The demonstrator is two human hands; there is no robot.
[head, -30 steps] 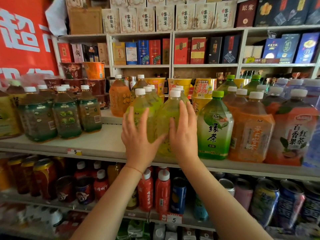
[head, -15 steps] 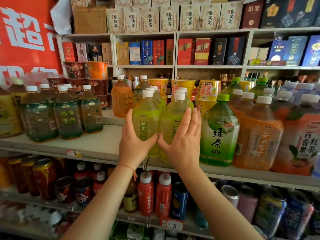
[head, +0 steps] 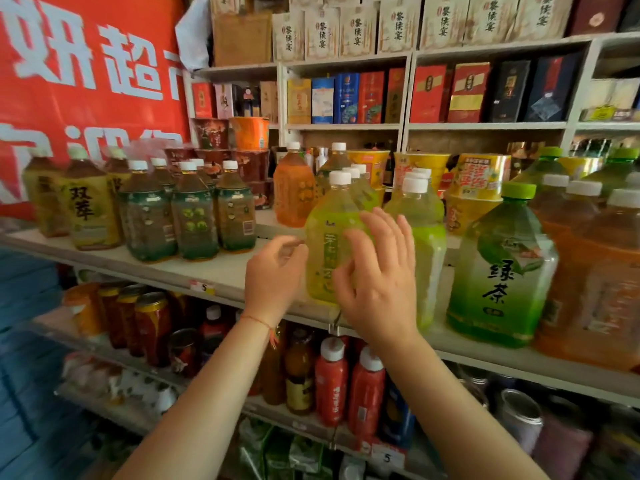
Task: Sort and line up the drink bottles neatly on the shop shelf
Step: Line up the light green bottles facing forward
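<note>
Both hands are off the bottles now; half a second ago the palms were pressed against the two front pale green bottles. Left hand point(head: 273, 275) hangs just left of the nearer pale green bottle point(head: 329, 244), fingers loosely curled, holding nothing; whether a fingertip touches the bottle cannot be told through the blur. Right hand point(head: 377, 271) is spread open, fingers straight, in front of the gap between that bottle and the second pale green bottle point(head: 420, 237); contact cannot be told.

Both bottles stand upright near the front edge of the shelf point(head: 214, 271), white caps on, filled nearly to the neck with pale yellow-green drink. More white-capped bottles of the same kind line up behind each.

Right of the right hand: a green tea bottle point(head: 502, 271) with green cap, full of clear green liquid, then orange tea bottles point(head: 595, 278) with white caps. Left of the left hand, well apart: a group of dark tea bottles point(head: 194, 216), white caps, brown liquid. Beyond the left hand, further back: one orange bottle point(head: 293, 195). Below both wrists, on the lower shelf: two red bottles point(head: 349, 386)
</note>
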